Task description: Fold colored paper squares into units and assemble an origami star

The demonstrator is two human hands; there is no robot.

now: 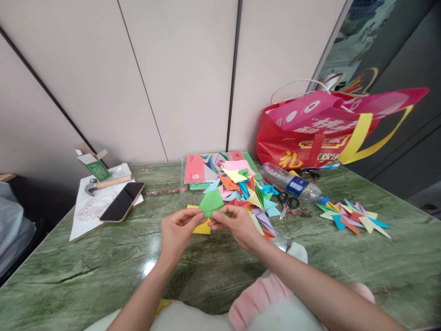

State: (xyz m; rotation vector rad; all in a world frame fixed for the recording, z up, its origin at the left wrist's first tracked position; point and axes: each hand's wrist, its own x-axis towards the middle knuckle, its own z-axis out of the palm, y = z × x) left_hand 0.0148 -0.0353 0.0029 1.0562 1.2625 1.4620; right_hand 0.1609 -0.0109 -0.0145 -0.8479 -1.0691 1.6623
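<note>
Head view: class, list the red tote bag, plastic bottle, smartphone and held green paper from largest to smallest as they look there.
1. Red tote bag
2. Plastic bottle and smartphone: too close to rank
3. Held green paper

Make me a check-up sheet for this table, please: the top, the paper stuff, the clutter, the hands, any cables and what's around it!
Surface: green patterned table, shiny.
Paper: green paper held up; colourful folded-paper pile beyond it.
Clutter: phone, hammer, scissors, plastic bottle.
Hands: left hand and right hand both pinch the green paper.
Cables: nothing seen.
Surroundings: pale panels behind; red bag at back right.
</note>
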